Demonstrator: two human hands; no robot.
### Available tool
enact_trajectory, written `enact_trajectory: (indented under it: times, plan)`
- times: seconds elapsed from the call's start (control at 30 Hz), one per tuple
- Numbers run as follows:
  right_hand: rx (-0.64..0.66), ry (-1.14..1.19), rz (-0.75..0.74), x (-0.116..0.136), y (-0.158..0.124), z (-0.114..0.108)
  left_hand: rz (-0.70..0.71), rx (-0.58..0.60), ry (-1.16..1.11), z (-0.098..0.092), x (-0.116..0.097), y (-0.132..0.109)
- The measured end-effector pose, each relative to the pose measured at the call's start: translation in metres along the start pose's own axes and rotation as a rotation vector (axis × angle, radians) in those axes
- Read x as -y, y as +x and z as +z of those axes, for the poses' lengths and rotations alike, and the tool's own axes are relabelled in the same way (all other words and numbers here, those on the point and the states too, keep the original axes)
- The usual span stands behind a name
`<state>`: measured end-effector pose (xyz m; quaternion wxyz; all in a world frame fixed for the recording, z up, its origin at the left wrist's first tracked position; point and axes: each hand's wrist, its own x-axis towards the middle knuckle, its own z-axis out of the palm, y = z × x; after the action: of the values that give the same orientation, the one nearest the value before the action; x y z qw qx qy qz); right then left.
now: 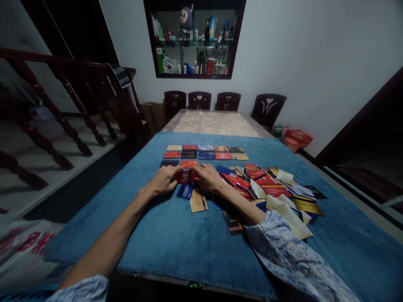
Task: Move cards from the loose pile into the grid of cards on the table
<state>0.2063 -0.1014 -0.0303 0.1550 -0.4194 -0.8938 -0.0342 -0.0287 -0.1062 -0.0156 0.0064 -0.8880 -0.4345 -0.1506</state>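
Note:
Between my two hands is a red card, gripped at its left end by my left hand and at its right end by my right hand. Fingers of both hands are closed on it. Just beyond it lie a dark card and an orange-red card, part of neat rows of cards on the blue cloth. Under and nearer than the held card, a blue card and a tan card lie askew. My right forearm passes over the left side of a loose heap of cards.
A blue cloth covers the near part of the long table, whose marble-like top shows beyond. Several dark chairs stand at the far end. A wooden railing runs at left; a white plastic bag sits at lower left.

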Motion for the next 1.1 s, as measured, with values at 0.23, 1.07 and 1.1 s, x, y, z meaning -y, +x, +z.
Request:
enact_trajectory:
  times: [0.23,1.07,1.1]
  plan:
    - [0.026,-0.024,0.052,0.006,0.000,-0.001,-0.049,0.009,0.009,0.006,-0.001,0.000]
    - [-0.034,-0.105,0.013,-0.005,-0.001,-0.014,-0.047,-0.061,0.022,0.004,-0.013,0.003]
    - [-0.033,-0.107,0.008,-0.006,-0.002,-0.015,-0.047,-0.059,0.036,0.004,-0.014,0.003]
